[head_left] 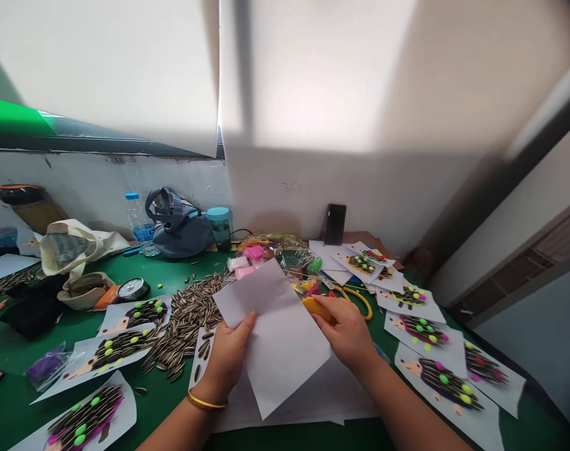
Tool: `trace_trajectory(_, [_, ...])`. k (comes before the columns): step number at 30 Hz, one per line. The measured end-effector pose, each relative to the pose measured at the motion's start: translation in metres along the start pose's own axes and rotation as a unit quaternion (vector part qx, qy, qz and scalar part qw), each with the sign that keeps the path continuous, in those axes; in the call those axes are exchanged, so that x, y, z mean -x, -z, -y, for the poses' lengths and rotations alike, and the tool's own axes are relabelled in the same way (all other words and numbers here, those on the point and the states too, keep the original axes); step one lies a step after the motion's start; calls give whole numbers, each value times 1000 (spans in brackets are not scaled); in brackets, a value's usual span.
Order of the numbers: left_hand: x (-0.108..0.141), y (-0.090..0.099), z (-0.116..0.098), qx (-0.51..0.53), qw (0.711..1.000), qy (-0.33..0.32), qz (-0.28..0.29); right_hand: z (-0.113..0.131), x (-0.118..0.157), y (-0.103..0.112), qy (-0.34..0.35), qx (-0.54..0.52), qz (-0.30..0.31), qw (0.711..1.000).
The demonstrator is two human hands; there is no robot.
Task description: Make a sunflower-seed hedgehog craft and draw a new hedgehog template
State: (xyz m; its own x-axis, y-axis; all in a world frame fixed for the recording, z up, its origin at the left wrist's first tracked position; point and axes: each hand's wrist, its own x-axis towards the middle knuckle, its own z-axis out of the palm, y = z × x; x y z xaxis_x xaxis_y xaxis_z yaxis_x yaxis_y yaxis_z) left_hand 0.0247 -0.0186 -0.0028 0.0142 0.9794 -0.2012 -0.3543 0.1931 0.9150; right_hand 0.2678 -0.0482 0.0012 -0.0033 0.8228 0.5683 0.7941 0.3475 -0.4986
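The fingers of the left hand (228,351) pinch a blank, white, four-cornered paper sheet (285,351) near its left edge, the thumb lying on top; we see the sheet held tilted between the two hands. The right hand (348,335) is curled around a yellow object (319,308) at the sheet's right edge; the fingers cover much of it, so we cannot tell what it is or whether it touches the paper. We judge the step in hand to be handling this sheet, and the next move to call for a firm left pinch and an edge kept from buckling. Under the sheet we find more white paper (355,394); beyond the left hand, a heap of striped sunflower seeds (195,313). Farther out, white paper cards (477,429) bearing seed-spined, hedgehog-like figures with bright dots lie on both sides of the green tabletop (299,441).
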Motion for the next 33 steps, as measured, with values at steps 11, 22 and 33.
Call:
trace_trajectory(11, [1, 1, 0, 16, 1000, 11, 12, -2, -3, 7, -33, -14, 3, 999])
trace_trajectory(22, [2, 0, -6, -3, 999, 28, 18, -4, -2, 3, -12, -4, 6, 1000])
trace_trajectory(33, [2, -1, -4, 0, 999, 43, 24, -4, -1, 1, 12, 35, 2, 999])
